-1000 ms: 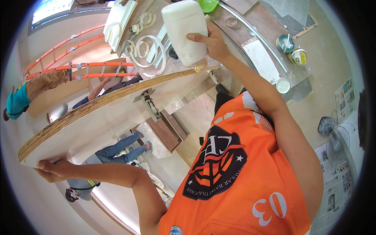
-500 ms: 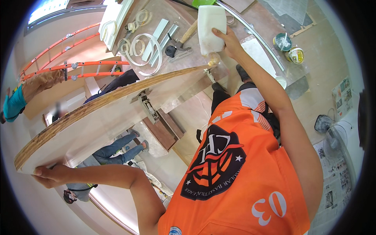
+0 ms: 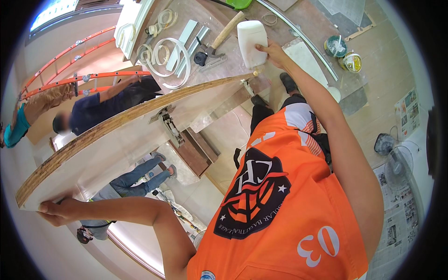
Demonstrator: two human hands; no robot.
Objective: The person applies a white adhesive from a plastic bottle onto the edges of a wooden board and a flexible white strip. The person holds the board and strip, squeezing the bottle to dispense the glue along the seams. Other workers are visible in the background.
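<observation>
- Bottle (image 3: 252,43) of white plastic is in the right hand (image 3: 276,53), which grasps it from the side, thumb on the broad face; it is just beside the right end of the panel (image 3: 105,148).
- I judge this bottle fairly light, with walls that give a little when pressed; its surface looks smooth and may slip, so the middle of the body is a good place to hold.
- Panel seems to be wooden, stiff and rather heavy for its length; its layered edge (image 3: 123,117) looks rough, its pale face smooth.
- Left hand (image 3: 59,211) grasps the panel close to its left end; whether all fingers close there, I cannot tell.
- 2 metal hinges (image 3: 170,127) on the face could catch fingers, so plain edges are better for holding.
</observation>
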